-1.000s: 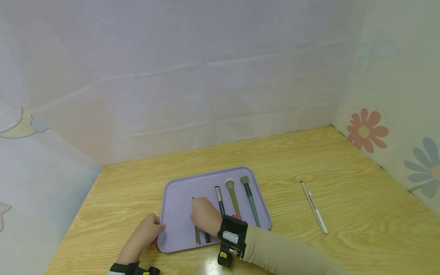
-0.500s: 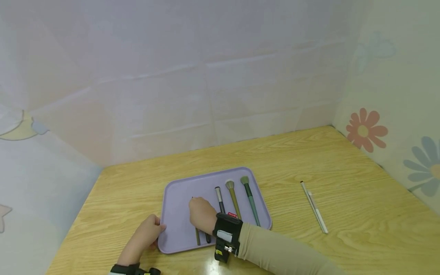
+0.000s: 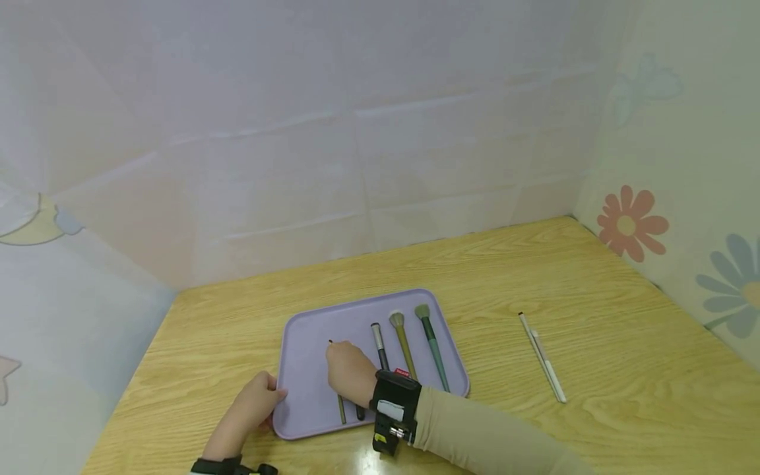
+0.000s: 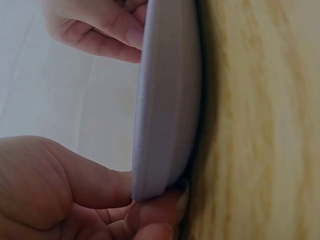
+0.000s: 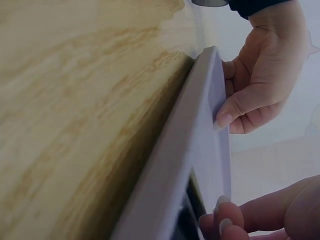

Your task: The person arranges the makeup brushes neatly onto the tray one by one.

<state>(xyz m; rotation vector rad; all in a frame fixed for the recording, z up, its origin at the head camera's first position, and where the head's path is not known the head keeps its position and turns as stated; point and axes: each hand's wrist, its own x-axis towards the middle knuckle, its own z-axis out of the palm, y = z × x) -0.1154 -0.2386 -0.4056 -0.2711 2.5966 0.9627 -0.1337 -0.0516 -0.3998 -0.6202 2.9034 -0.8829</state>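
Note:
A lilac tray (image 3: pixel 309 330) lies on the wooden table, and its left edge is held by my left hand (image 3: pixel 254 399). In the left wrist view the thumb (image 4: pixel 100 185) lies on the rim and fingers reach underneath. Over the tray, my right hand (image 3: pixel 350 374) pinches a thin makeup brush with an olive handle (image 3: pixel 341 410); the hand hides its middle. Just right of it lies a black-handled makeup brush (image 3: pixel 380 343), partly covered by the hand. Farther right lie an olive makeup brush (image 3: pixel 404 340) and a green makeup brush (image 3: pixel 432 343).
Two slim white sticks, one dark-tipped (image 3: pixel 537 353) and one with a clear end (image 3: pixel 549 369), lie side by side on the table (image 3: pixel 605 316) right of the tray. A printed cloth backdrop (image 3: pixel 356 165) stands behind the table and along both sides.
My right hand has shifted slightly left, and the upper tip of the thin makeup brush has moved a little left with it. The left hand keeps its grip on the tray.

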